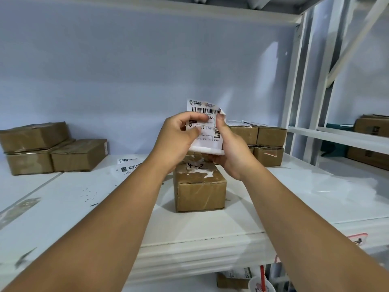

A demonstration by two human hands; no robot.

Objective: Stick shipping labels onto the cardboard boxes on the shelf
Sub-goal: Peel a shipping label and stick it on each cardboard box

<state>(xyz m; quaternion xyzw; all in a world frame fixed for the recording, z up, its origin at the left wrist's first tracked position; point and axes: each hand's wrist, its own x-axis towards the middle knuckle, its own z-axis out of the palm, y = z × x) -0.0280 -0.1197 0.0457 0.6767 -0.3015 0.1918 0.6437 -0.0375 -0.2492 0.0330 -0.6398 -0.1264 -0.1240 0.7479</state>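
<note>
I hold a stack of white shipping labels upright above a cardboard box in the middle of the white shelf. My left hand pinches the front label near its left side. My right hand grips the stack from the right and underneath, with its fingertips at the label's curled top right corner. The box top is marked with handwriting and has torn white patches.
Three cardboard boxes are stacked at the back left. Several more boxes stand at the back right, some with labels on top. Loose label scraps lie on the shelf left of my left hand. White shelf uprights rise at right.
</note>
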